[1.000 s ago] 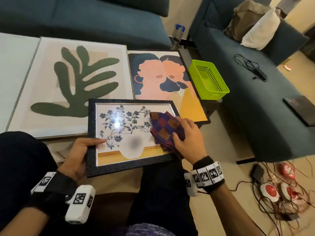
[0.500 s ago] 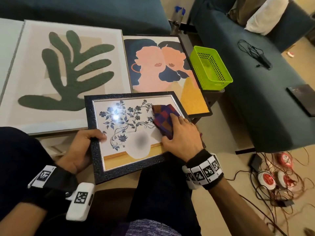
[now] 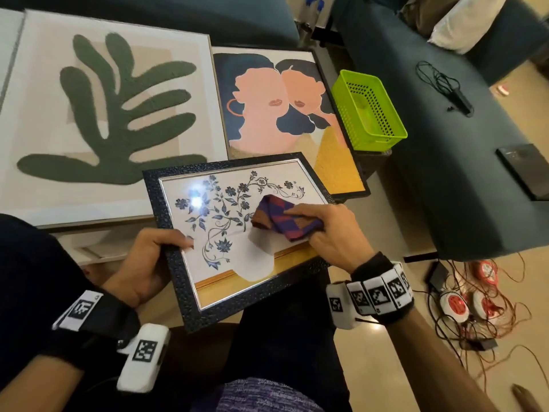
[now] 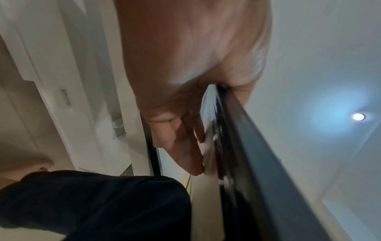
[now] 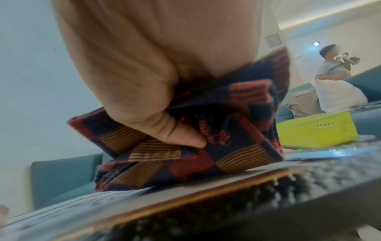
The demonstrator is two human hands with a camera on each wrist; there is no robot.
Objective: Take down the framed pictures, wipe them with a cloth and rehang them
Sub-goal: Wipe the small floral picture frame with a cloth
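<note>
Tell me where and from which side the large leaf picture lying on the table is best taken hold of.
Probably by its two long side rails, one hand on each. The leaf picture lies flat and is wide, so a single-edge grip would let it swing. Its near edge overhangs the table toward the person, so fingers can slip under there first. The floral frame on the lap would need setting down beforehand.

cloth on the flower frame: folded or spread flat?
Folded, bunched. The checked cloth sits as a thick wad under the right hand on the glass; the right wrist view shows stacked layers.
</note>
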